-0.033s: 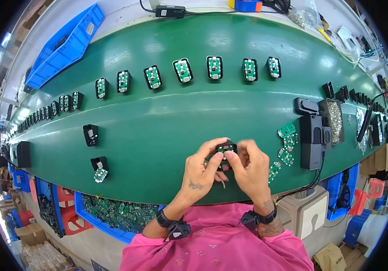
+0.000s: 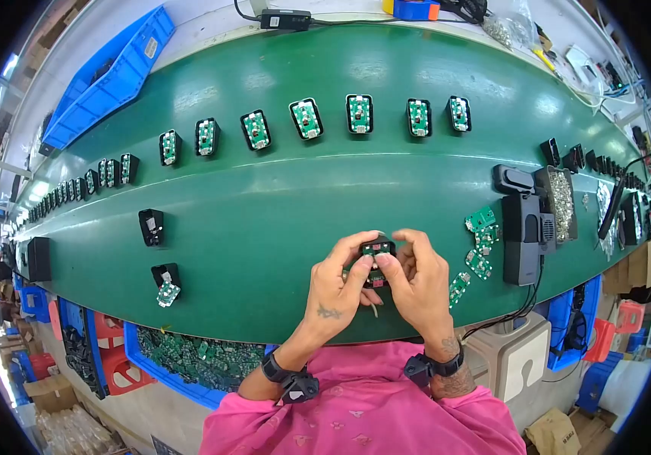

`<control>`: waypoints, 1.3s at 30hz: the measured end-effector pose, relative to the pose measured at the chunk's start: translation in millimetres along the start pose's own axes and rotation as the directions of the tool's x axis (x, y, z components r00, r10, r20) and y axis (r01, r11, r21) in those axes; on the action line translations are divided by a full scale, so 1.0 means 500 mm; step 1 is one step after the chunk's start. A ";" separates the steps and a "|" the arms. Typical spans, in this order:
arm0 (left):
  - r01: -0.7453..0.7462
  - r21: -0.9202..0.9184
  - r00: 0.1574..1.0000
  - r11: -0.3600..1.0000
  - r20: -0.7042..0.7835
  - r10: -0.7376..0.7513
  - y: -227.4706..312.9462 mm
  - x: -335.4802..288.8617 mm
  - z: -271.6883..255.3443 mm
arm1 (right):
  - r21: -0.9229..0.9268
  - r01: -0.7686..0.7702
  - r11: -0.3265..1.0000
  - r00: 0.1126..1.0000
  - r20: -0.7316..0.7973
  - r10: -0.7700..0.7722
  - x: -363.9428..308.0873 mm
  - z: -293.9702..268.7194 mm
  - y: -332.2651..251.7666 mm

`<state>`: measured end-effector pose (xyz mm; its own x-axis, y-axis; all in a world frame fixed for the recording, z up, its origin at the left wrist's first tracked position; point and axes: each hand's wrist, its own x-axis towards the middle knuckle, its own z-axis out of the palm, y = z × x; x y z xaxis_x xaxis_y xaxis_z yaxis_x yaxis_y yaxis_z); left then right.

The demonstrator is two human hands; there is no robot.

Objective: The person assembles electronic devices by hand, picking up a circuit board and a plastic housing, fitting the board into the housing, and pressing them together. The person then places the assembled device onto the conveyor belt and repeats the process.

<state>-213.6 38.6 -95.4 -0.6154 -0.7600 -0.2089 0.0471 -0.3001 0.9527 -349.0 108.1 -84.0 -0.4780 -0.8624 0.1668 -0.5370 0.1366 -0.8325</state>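
Close to the table's front edge, a small black plastic housing (image 2: 378, 246) with a circuit board in it is held between both hands. My left hand (image 2: 338, 283) wraps its left side, thumb pressed on the board. From the right, my right hand (image 2: 414, 279) rests its thumb on the board too, with its other fingers curled beside the housing. The thumbs hide much of the board. Several loose green circuit boards (image 2: 479, 264) lie right of my right hand. At the left stand an open black housing (image 2: 152, 227) and another housing (image 2: 165, 275) with a board hanging out of it.
A curved row of black housings with green boards (image 2: 360, 114) runs along the green table (image 2: 280, 197). Right of the loose boards stand a black device (image 2: 521, 239) with cables and a tray of small metal parts (image 2: 562, 201). A blue bin (image 2: 109, 80) sits at the back left.
The housing and both hands have barely shifted. My right index finger has moved slightly toward the left and up, nearer the housing.
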 end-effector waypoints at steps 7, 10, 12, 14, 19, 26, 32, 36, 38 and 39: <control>-0.166 0.115 0.980 0.979 -0.090 0.177 -0.008 0.002 0.027 | 0.251 0.072 0.965 0.995 0.052 -0.088 -0.004 0.012 0.020; -0.317 0.217 0.933 0.923 -0.106 0.345 -0.013 0.000 0.030 | 0.356 0.029 0.934 0.993 0.093 -0.067 -0.005 0.012 0.013; -0.239 0.188 0.950 0.953 -0.157 0.269 -0.014 0.008 0.031 | 0.356 0.032 0.934 0.997 0.056 -0.056 0.008 0.008 0.011; -0.224 0.216 0.956 0.950 -0.141 0.258 -0.012 0.027 0.025 | 0.285 -0.028 0.958 0.989 0.146 -0.014 0.036 0.002 0.011; -0.111 0.265 0.987 0.958 -0.085 0.138 0.058 0.006 -0.040 | -0.035 0.146 0.989 0.981 0.135 -0.140 0.156 -0.100 0.026; -0.097 0.938 0.786 0.331 -0.132 0.603 0.176 -0.008 -0.268 | -0.178 -0.290 0.940 0.957 -0.029 0.290 0.468 -0.470 0.449; 0.180 0.983 0.922 0.030 -0.180 0.343 0.210 -0.050 -0.616 | -0.663 -0.087 0.744 0.996 -0.051 0.071 0.520 -0.320 0.459; 0.134 0.987 0.964 0.091 -0.150 0.219 0.187 -0.016 -0.674 | -0.728 -0.192 0.658 0.980 -0.171 0.097 0.444 -0.367 0.366; 0.193 0.928 0.941 0.318 -0.267 0.210 0.178 -0.014 -0.690 | -0.748 -0.109 0.655 0.980 -0.193 -0.057 0.388 -0.369 0.272; 0.170 0.914 0.938 0.370 -0.265 0.223 0.181 -0.006 -0.640 | -0.709 0.065 0.702 0.992 -0.032 -0.124 0.344 -0.371 0.233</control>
<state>44.2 -170.7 -78.9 -0.3584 -0.9326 -0.0416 -0.8059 0.2866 0.5181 -622.7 66.3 -54.1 -0.4298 -0.8566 0.2855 -0.9009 0.3857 -0.1990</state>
